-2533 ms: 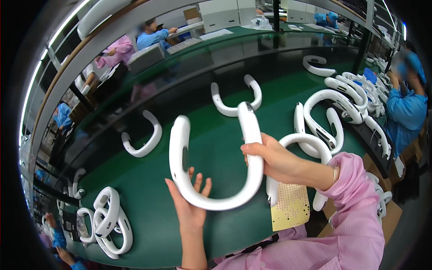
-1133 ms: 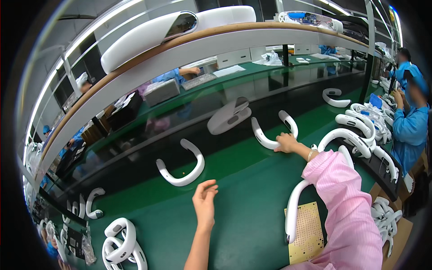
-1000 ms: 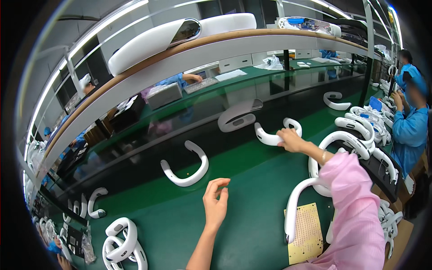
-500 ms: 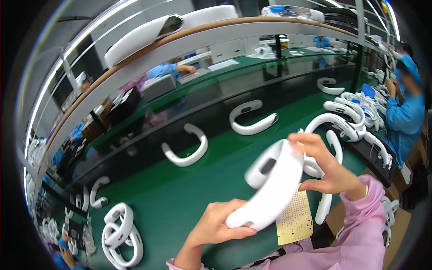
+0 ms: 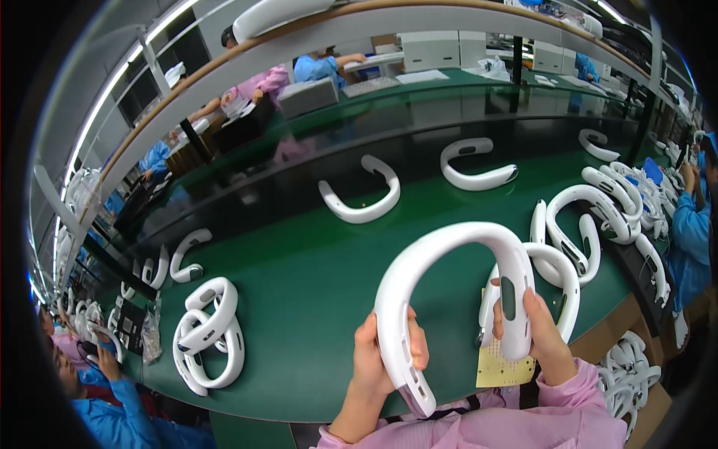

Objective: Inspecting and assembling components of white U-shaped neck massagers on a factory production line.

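The green worktop (image 5: 299,314) is evenly lit, with strip lights (image 5: 114,80) seen at the far left. Reflections are caught in the dark glossy panel (image 5: 434,108) beyond. The shelf rail (image 5: 359,25) is bowed by the fisheye lens, and the corners are blacked out.

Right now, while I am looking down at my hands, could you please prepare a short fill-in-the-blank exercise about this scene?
1. The left hand and the right hand hold the same curved device, which is mostly ____ in colour.
2. The dark oval panel on it is nearer to the ____ hand.
3. The tabletop is ____ in colour.
4. The dotted sheet is ____ in colour.

Missing words: white; right; green; yellow.
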Motion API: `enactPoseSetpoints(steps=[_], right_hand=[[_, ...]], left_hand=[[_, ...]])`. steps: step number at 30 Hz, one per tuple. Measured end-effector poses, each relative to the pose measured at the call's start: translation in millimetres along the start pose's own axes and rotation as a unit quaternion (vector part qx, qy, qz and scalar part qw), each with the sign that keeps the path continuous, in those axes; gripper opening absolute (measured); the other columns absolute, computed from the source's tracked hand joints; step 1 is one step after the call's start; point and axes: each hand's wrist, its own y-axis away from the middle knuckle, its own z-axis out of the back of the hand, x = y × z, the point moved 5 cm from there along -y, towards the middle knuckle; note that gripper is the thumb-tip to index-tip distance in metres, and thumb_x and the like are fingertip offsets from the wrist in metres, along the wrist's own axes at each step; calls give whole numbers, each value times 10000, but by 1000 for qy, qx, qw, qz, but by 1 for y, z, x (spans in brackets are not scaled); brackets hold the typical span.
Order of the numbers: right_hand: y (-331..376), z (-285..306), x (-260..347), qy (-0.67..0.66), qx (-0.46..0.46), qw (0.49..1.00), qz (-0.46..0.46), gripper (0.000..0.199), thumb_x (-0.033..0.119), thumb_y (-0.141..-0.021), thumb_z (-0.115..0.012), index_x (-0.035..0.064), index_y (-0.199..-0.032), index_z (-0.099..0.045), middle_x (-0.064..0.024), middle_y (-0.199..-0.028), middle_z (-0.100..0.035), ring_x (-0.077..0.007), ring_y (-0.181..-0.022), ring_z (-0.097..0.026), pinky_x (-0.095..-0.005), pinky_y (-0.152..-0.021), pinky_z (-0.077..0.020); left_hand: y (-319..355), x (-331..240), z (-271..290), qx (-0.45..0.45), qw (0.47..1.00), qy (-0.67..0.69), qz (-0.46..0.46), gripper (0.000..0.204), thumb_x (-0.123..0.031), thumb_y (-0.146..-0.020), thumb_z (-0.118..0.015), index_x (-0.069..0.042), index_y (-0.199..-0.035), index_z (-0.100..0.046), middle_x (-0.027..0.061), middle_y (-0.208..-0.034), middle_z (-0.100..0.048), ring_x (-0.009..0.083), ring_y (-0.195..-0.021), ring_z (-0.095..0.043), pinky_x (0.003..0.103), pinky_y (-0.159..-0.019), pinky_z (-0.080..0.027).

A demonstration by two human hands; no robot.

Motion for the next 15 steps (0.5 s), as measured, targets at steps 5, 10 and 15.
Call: enactPoseSetpoints(steps=[5,10,15], right_hand=[[-10,-2,-1,-17,-21,1000,-15,607,494,-924,-366,-22,-1244,-380,-88,-729,-530,-152,-519,-524,-259,-476,-437],[-27,1,-12,-59,-15,996,-60,518,430,-951,-341,-26,-1179,-424,-105,-816,-579,-156,-586,-570,-273,-534,-491],[-44,-1,-29,-7,-41,996,-80,519,434,-958,-314,-30,-1133,-466,-130,-915,-603,-185,-757,-617,-299,-677,-528]], left_hand=[[-4,-2,3,-56,997,61,-1,412,-343,-934,-288,14,-1041,-463,119,-704,-531,218,-458,-504,328,-384,-400],[-8,-8,-11,-39,996,67,-34,404,-317,-911,-299,38,-1014,-463,136,-701,-546,237,-461,-547,328,-380,-435],[-7,-9,-48,-100,975,-192,-55,448,-355,-864,-351,67,-991,-426,190,-644,-562,256,-443,-571,323,-393,-483]])
